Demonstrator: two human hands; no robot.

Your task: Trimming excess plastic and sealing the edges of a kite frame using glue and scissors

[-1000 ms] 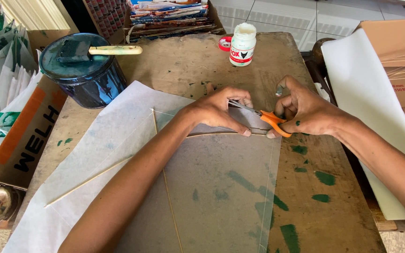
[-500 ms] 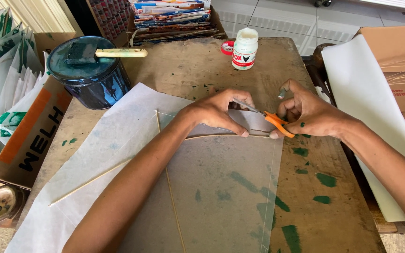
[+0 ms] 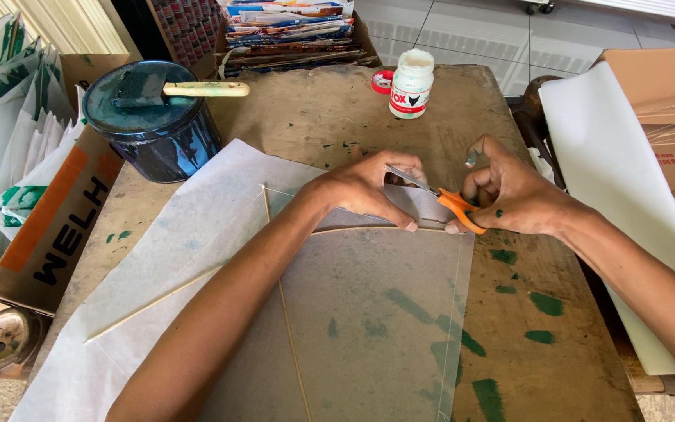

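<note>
- A worn brown wooden counter (image 3: 330, 109) smeared with green paint stands on a pale tiled floor, with cardboard boxes at both sides.
- A thin translucent sheet of paper (image 3: 369, 312) stiffened by slim bamboo sticks (image 3: 291, 344) lies flat across the counter's middle.
- Risk: the paper looks flimsy, so a tilted blade could tear it rather than cut clean, and the blades run close to the fingertips that pin the edge.
- Risk: wet green smears beside the sheet could stain it if it slides.
- The left hand (image 3: 369, 191) is bent, fingertips pressing the paper's upper edge down.
- The right hand (image 3: 513, 195) is closed through the orange-handled scissors (image 3: 443, 199), blades slightly parted at the paper's top edge.
- A dark blue paint tin (image 3: 150, 129) with a brush across it and a white glue bottle (image 3: 412, 82) stand well apart behind.
</note>
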